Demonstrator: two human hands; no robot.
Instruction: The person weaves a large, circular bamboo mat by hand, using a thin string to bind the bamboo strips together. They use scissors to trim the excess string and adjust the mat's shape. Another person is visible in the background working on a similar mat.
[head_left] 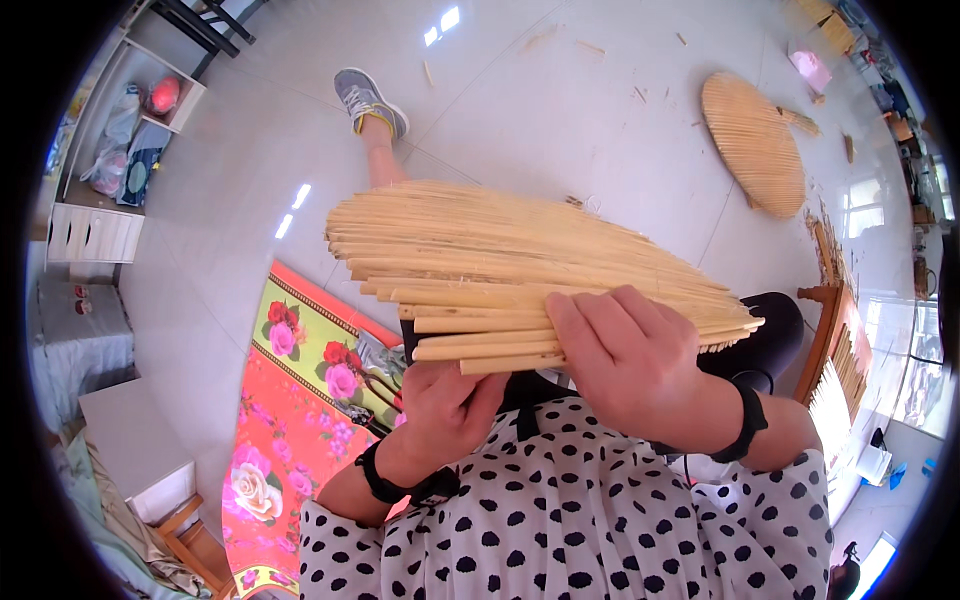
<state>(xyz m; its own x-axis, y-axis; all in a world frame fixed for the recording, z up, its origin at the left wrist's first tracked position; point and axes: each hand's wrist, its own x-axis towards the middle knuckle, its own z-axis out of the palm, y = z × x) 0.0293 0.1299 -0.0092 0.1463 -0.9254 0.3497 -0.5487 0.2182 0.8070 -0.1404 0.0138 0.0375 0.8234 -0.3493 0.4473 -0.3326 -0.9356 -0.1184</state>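
Observation:
A broad mat of pale yellow plant stalks (500,245), laid side by side, spans the space in front of me with its far edge rounded. The stalks at its near edge are stepped, their left ends uneven. My right hand (635,345) grips the near right part, thumb and fingers pressed over the top stalks. Below the near left edge, my left hand (450,405) is closed at the nearest stalk's end; some of its fingertips are hidden beneath the mat. Whether it also holds thread or a needle cannot be seen.
A finished-looking oval stalk mat (755,145) lies on the tiled floor at far right, with stalk scraps around it. Scissors (380,385) rest on a red floral cloth (290,450) at my left. A wooden rack (825,345) with stalks stands at right. Shelves (110,150) line the left.

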